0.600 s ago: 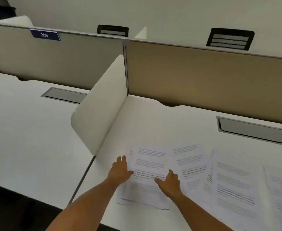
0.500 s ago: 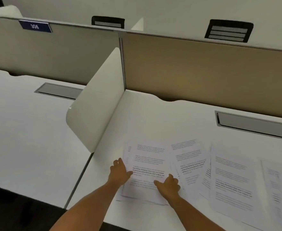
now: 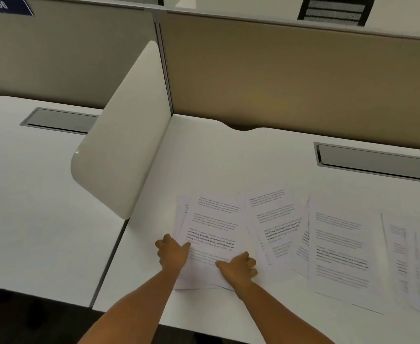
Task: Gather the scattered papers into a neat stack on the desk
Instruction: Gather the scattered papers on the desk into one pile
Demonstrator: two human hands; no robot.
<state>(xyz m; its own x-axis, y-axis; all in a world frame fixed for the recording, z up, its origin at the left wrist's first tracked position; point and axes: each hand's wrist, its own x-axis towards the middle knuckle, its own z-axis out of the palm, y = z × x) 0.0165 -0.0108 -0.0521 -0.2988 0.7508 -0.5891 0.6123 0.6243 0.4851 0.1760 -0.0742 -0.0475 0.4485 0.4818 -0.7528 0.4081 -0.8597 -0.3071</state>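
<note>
Several printed white sheets lie spread across the white desk (image 3: 228, 157). At the left is a small pile of papers (image 3: 213, 227), slightly fanned. My left hand (image 3: 172, 253) grips the pile's left edge, thumb on top. On the pile's lower right part, my right hand (image 3: 238, 268) has its fingers curled and its thumb pressing the top sheet. A tilted sheet (image 3: 276, 227) overlaps the pile's right side. Further right lies a large sheet (image 3: 340, 247), and more papers (image 3: 415, 259) reach the right frame edge.
A white curved divider (image 3: 122, 150) stands left of the papers, separating a neighbouring desk (image 3: 30, 194). A beige partition (image 3: 290, 78) runs along the back. A grey cable flap (image 3: 375, 161) is set in the desk at the back right. The desk's front edge is close to my forearms.
Both hands have curled their fingers and closed on the left pile, where earlier they lay flatter on it. The view has tilted down and nearer.
</note>
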